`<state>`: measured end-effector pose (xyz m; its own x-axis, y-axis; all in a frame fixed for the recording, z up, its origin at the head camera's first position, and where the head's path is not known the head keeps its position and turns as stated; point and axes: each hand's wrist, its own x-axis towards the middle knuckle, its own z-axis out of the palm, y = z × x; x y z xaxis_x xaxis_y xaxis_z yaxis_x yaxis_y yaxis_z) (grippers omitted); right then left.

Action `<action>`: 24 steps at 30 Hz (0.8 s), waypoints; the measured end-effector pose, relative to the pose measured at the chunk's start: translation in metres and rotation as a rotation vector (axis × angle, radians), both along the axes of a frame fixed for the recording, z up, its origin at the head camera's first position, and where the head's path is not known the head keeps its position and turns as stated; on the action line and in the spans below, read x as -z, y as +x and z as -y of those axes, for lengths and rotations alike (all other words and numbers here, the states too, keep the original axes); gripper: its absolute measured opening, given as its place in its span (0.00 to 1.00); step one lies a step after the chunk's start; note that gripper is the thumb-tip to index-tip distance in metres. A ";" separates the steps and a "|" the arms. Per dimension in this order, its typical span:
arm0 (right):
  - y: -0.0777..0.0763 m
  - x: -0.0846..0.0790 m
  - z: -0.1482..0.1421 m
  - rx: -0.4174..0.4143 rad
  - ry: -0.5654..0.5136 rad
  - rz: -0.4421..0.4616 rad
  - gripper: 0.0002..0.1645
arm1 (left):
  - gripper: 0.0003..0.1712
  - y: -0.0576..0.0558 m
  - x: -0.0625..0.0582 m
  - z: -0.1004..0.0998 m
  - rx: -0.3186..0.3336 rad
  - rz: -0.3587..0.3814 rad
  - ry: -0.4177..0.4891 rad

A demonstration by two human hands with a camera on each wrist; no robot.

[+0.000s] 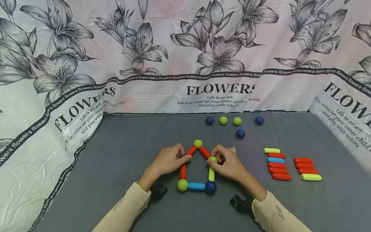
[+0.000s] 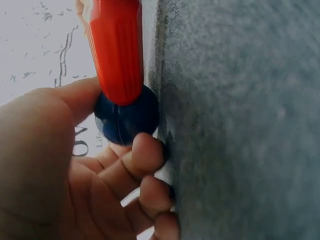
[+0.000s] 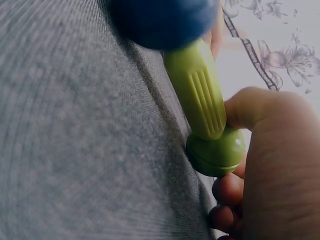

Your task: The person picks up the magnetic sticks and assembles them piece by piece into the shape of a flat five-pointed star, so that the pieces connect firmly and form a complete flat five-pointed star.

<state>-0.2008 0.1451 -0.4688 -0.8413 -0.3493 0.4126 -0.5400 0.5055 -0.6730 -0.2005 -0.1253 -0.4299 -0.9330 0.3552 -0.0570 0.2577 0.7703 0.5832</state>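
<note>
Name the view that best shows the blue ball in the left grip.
Left wrist: the blue ball appears large, its seam visible below a red rod. The head view shows only a sliver, the left grip hiding the rest. The right wrist view misses it; the corner ball there is another.

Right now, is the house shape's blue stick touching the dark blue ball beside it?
Touching. In the head view, the light blue stick meets the dark blue ball, no gap.

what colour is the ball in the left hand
The ball is dark blue, seen best in the left wrist view.
</note>
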 end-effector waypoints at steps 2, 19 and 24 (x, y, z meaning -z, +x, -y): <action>-0.001 0.001 0.000 0.032 -0.015 -0.004 0.10 | 0.27 0.000 -0.002 0.003 0.042 0.027 0.012; -0.004 -0.001 -0.001 0.165 -0.040 0.011 0.10 | 0.57 0.014 -0.009 -0.007 0.267 0.050 -0.135; -0.003 0.000 -0.002 0.164 -0.038 0.011 0.10 | 0.58 0.013 -0.008 -0.008 0.266 0.058 -0.129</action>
